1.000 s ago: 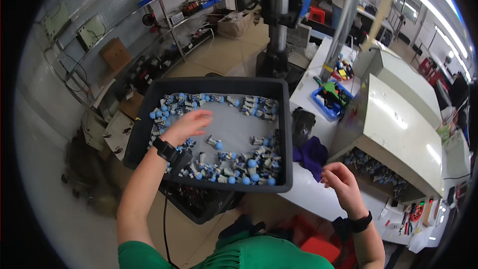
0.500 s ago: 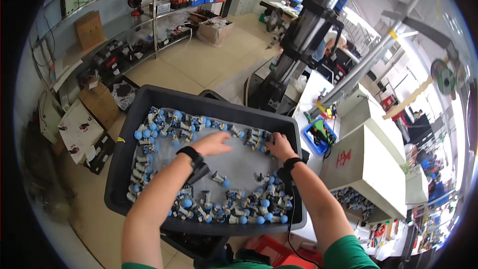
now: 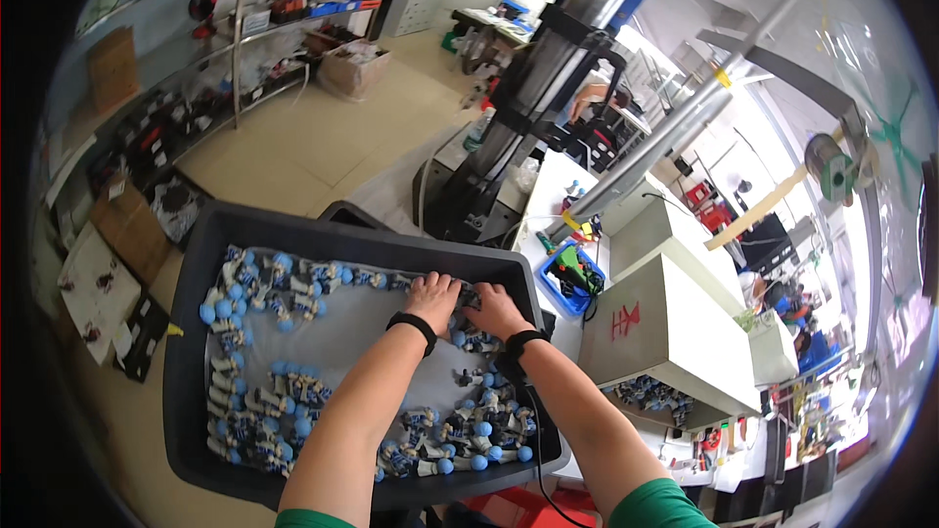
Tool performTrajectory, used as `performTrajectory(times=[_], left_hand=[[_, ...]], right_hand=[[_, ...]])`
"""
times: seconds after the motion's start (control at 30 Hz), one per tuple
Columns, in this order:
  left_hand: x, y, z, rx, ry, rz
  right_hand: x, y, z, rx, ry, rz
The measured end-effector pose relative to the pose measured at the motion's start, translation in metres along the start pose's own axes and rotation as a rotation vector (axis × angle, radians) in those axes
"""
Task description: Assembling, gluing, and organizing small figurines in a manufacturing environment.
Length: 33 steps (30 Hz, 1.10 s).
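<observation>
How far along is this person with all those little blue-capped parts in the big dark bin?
Already done: the middle of the large dark plastic bin shows bare grey floor. In hand: the left hand and right hand both press into small blue-capped parts at the far rim; whether either grips one is hidden. Left: many parts line the left and near walls.

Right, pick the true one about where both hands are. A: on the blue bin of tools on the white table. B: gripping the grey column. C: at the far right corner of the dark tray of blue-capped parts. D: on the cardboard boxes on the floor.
C: the left hand and right hand rest side by side on blue-capped parts by the dark tray's far rim, right end.
</observation>
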<state>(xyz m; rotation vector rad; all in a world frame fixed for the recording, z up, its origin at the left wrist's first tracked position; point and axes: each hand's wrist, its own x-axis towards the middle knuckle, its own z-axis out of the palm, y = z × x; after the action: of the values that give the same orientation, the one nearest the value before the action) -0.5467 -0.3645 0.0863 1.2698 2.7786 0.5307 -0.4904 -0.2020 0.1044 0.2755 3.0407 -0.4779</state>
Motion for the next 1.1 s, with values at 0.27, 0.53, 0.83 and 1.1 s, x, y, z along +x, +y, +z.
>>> performTrajectory(times=[0.27,0.53,0.83,1.1], left_hand=[[-0.012,0.011,-0.019,0.026,-0.203,-0.058],[-0.054,0.024,-0.046,0.014,-0.455,-0.024],[-0.102,0.017,-0.060,-0.345,-0.807,-0.010],[-0.136,0.051,-0.077,-0.207,-0.929,0.049]], right_hand=[[-0.007,-0.003,0.000,-0.134,-0.090,0.031],[-0.043,-0.013,-0.018,0.089,-0.288,-0.104],[-0.071,-0.026,-0.040,-0.084,-0.548,-0.219],[-0.088,-0.019,-0.029,-0.081,-0.542,-0.276]])
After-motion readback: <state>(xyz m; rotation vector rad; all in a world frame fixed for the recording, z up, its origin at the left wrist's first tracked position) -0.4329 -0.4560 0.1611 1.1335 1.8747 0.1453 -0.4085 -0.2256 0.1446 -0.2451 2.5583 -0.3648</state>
